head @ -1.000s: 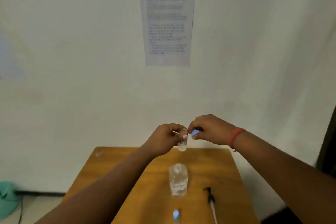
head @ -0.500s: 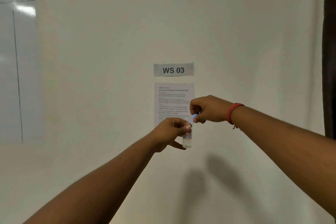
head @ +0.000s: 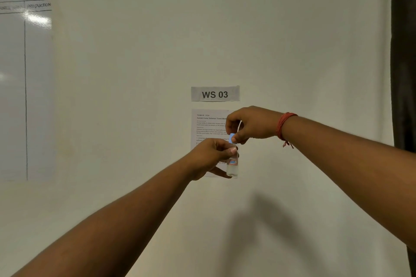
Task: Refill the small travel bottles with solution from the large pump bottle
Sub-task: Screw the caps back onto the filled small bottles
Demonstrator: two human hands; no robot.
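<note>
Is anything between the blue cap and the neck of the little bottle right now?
Nothing visible. The right hand pinches the blue cap just above the small bottle, whose neck the left hand grips.

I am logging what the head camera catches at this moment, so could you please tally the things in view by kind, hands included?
Hands: 2, left hand and right hand
Small travel bottles: 1
Blue caps: 1
Red wrist threads: 1
Wall papers: 2, WS 03 sign and instruction sheet
Whiteboards: 1
Total: 8
</note>
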